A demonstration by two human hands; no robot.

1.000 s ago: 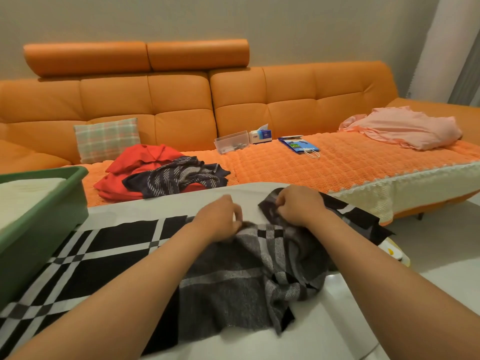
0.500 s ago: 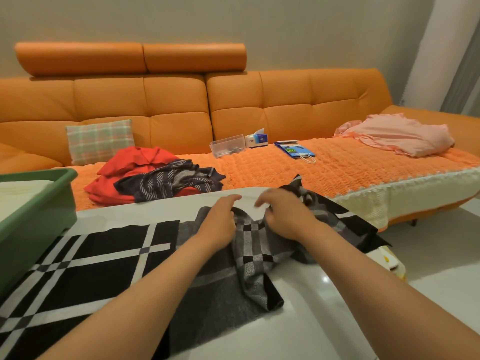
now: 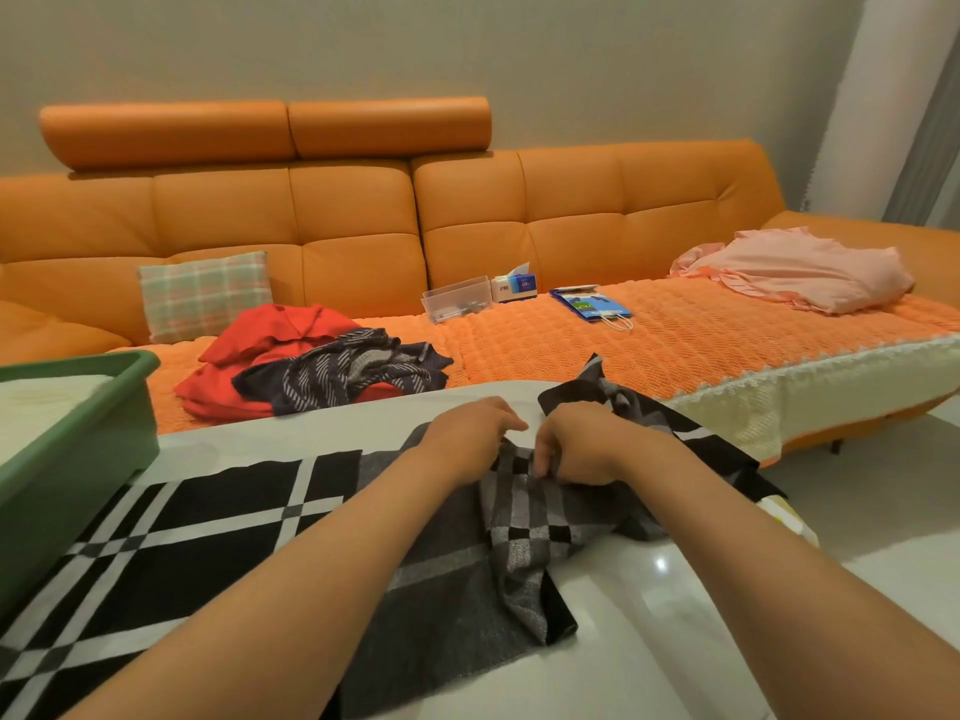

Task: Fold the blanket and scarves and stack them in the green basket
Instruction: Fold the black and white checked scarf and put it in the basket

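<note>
Scarf (image 3: 208, 537) lies across the table (image 3: 285, 428); we reach both arms forward, left hand (image 3: 467, 439) and right hand (image 3: 576, 449) close together, each pinching its bunched middle.

Checked scarf (image 3: 208, 537): I read black blocks crossed by white bands at lower left, going grey with a small black check at centre.
Green basket (image 3: 78, 459): plain mid green, left edge.
Sofa (image 3: 337, 226): orange.
Cushion (image 3: 205, 296): pale green and pink plaid.
Red cloth (image 3: 270, 335): solid red.
Striped scarf (image 3: 353, 374): dark navy, white stripes.
Blanket (image 3: 800, 270): light pink, upper right.
Seat cover (image 3: 675, 335): orange, cream border.
Table (image 3: 649, 641): glossy white.
</note>
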